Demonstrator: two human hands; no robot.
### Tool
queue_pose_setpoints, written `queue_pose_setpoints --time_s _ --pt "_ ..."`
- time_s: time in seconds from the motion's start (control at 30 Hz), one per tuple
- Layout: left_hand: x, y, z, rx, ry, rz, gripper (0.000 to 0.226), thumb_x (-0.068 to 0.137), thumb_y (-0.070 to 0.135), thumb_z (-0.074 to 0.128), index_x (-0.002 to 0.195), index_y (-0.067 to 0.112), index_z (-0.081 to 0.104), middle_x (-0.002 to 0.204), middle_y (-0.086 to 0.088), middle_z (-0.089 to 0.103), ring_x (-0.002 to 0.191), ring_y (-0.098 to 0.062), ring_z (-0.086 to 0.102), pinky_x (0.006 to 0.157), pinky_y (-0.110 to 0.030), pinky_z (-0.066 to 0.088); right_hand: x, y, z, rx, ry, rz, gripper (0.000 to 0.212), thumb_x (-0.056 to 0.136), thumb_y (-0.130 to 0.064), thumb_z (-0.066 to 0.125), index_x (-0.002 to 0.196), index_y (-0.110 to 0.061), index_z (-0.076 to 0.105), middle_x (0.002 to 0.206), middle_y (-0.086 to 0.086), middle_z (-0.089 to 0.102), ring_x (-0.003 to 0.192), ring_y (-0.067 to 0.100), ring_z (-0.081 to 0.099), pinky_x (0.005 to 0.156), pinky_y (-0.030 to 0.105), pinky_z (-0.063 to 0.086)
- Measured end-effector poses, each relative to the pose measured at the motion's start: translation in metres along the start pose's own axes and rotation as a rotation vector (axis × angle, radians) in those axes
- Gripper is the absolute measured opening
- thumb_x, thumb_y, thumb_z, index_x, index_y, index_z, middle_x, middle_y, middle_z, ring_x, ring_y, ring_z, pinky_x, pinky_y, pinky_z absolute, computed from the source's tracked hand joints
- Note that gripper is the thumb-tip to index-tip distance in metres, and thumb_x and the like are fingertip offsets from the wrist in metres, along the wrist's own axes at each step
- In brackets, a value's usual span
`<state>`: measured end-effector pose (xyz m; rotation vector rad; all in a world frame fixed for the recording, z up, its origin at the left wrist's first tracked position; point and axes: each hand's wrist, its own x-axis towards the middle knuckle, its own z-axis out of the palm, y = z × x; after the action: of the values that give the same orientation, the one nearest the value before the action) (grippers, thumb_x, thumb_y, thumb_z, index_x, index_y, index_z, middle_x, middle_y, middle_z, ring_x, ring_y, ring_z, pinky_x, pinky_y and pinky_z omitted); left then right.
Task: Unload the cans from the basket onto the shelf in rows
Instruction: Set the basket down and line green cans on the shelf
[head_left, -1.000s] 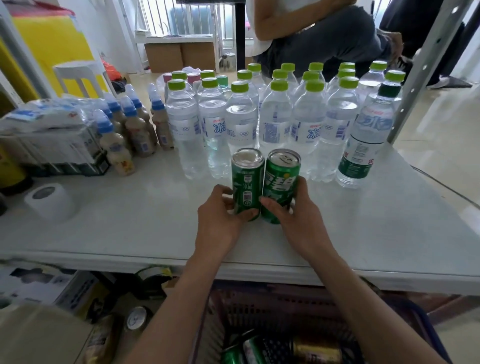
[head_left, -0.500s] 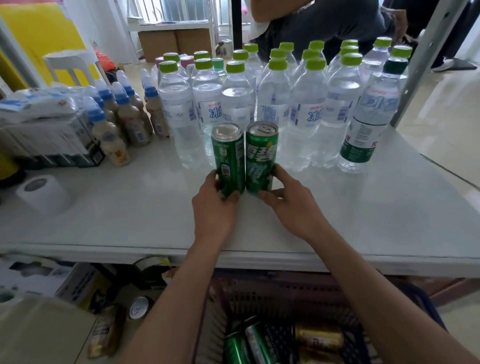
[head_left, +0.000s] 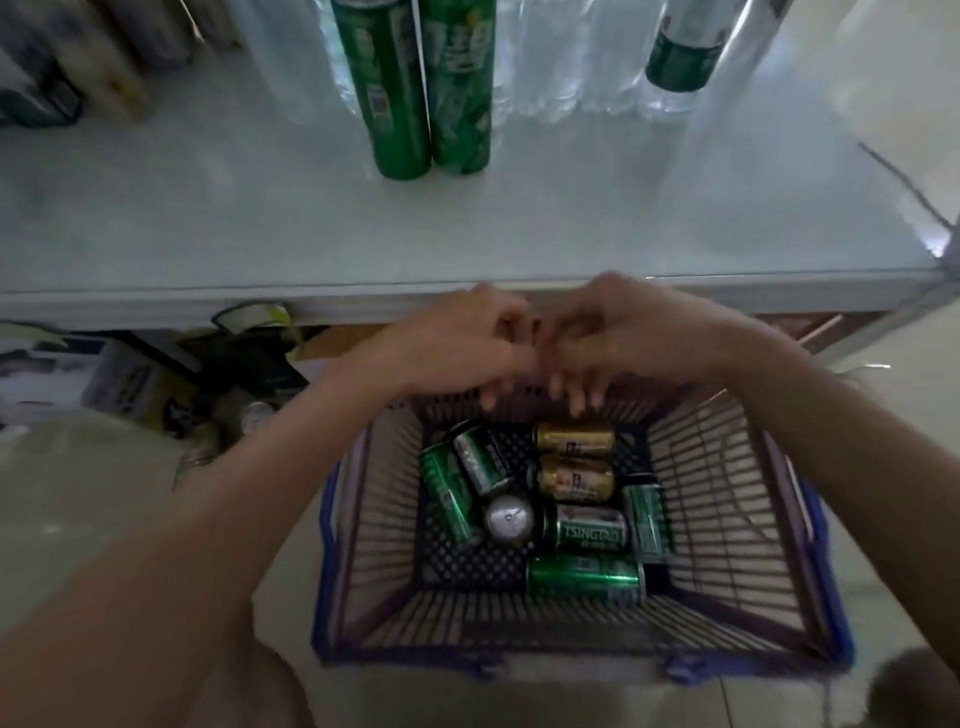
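Two tall green cans (head_left: 431, 88) stand upright on the shelf (head_left: 467, 228), touching side by side, just in front of the clear water bottles (head_left: 566, 67). By my reckoning that is the start of a first row and nothing more, so the job is at an early stage.

Most of the load is still below. In the basket (head_left: 727, 519) on the floor I count roughly eight cans: two gold cans (head_left: 574, 460) lying at the far end, several green cans (head_left: 452, 493) on their sides, one marked Tsingtao (head_left: 589, 532), one green can (head_left: 584, 577) lying across the near side, and one can standing on end (head_left: 509, 518) showing its silver top.

My left hand (head_left: 457, 348) and right hand (head_left: 628, 338) are close together above the far rim of the basket, just below the shelf edge, fingers curled and pointing down. Each grip is empty, loosely bent, holding no can; the hands are blurred, so finer detail is lost.

I judge the gold pair, nearest under my fingers, to be the likeliest next pick. Everything in the basket still has to go up and be lined beside the two green ones.
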<state>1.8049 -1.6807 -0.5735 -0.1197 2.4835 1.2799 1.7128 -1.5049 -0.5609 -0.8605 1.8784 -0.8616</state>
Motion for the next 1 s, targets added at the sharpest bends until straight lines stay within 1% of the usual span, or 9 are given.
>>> queue_pose_setpoints --time_s 0.1,0.17,0.27,0.37,0.43,0.53,0.63,0.77,1.0 --pt "0.016 -0.038 0.033 0.219 -0.513 -0.307 0.024 0.100 0.019 0.056 0.105 -0.003 0.063 0.089 -0.014 0.077 0.068 -0.022 0.075 0.060 -0.041 0.059 -0.007 0.055 0.005 -0.118 -0.301 0.275 0.016 0.098 -0.003 0.057 0.100 -0.005 0.073 0.091 0.010 0.079 0.082 0.022 0.077 0.071 0.028 0.059" --pt "0.025 -0.073 0.058 0.293 -0.593 -0.490 0.032 0.103 0.015 0.050 0.118 -0.012 0.056 0.103 -0.025 0.072 0.071 -0.025 0.072 0.059 -0.036 0.060 -0.011 0.098 0.021 -0.286 -0.439 0.430 0.018 0.096 -0.005 0.060 0.106 -0.008 0.074 0.091 0.003 0.077 0.087 0.017 0.072 0.072 0.024 0.054" --pt "0.033 -0.123 0.094 0.287 -0.515 -0.609 0.037 0.102 0.012 0.049 0.131 -0.011 0.051 0.127 -0.029 0.062 0.094 -0.038 0.071 0.069 -0.042 0.060 -0.022 0.153 0.065 -0.644 -0.507 0.506 0.025 0.093 -0.018 0.066 0.117 -0.016 0.069 0.100 -0.012 0.066 0.099 0.016 0.062 0.083 0.026 0.052" --pt "0.037 -0.143 0.114 0.225 -0.346 -0.661 0.046 0.099 0.016 0.054 0.141 -0.002 0.050 0.135 -0.019 0.057 0.113 -0.037 0.065 0.072 -0.038 0.058 -0.029 0.186 0.110 -0.725 -0.562 0.558 0.050 0.095 -0.030 0.062 0.142 -0.016 0.052 0.140 0.008 0.054 0.124 0.027 0.056 0.098 0.034 0.049" --pt "0.041 -0.156 0.128 0.156 -0.219 -0.686 0.048 0.099 0.019 0.057 0.143 0.001 0.049 0.139 -0.017 0.055 0.118 -0.034 0.062 0.086 -0.039 0.059 -0.030 0.198 0.130 -0.774 -0.539 0.548 0.051 0.096 -0.037 0.060 0.139 -0.010 0.051 0.140 0.014 0.054 0.122 0.030 0.056 0.096 0.037 0.050" --pt "0.045 -0.188 0.153 -0.065 -0.056 -0.773 0.052 0.086 0.026 0.069 0.133 0.008 0.059 0.134 -0.016 0.062 0.114 -0.032 0.065 0.093 -0.041 0.058 -0.026 0.202 0.146 -0.774 -0.448 0.545 0.059 0.096 -0.050 0.056 0.134 -0.004 0.054 0.136 0.018 0.056 0.122 0.032 0.055 0.096 0.039 0.048" --pt "0.032 -0.189 0.163 -0.233 0.063 -0.897 0.031 0.087 0.015 0.070 0.113 0.003 0.057 0.119 -0.016 0.063 0.113 -0.035 0.064 0.087 -0.040 0.056 -0.022 0.199 0.150 -0.783 -0.406 0.589 0.069 0.096 -0.062 0.049 0.137 -0.007 0.052 0.141 0.016 0.052 0.130 0.033 0.049 0.103 0.043 0.043" --pt "0.026 -0.193 0.174 -0.474 0.190 -0.943 0.043 0.085 0.007 0.076 0.123 0.000 0.059 0.125 -0.017 0.064 0.116 -0.035 0.063 0.098 -0.046 0.054 -0.027 0.197 0.157 -0.825 -0.401 0.703 0.092 0.091 -0.072 0.046 0.158 -0.014 0.021 0.164 0.022 0.019 0.149 0.042 0.021 0.118 0.052 0.021" --pt "0.027 -0.192 0.168 -0.579 0.264 -0.998 0.050 0.077 0.002 0.081 0.120 0.003 0.054 0.120 -0.021 0.063 0.107 -0.036 0.063 0.087 -0.046 0.057 -0.031 0.205 0.169 -0.854 -0.272 0.691 0.090 0.086 -0.077 0.044 0.153 -0.018 0.029 0.155 0.016 0.036 0.143 0.038 0.030 0.114 0.053 0.023"
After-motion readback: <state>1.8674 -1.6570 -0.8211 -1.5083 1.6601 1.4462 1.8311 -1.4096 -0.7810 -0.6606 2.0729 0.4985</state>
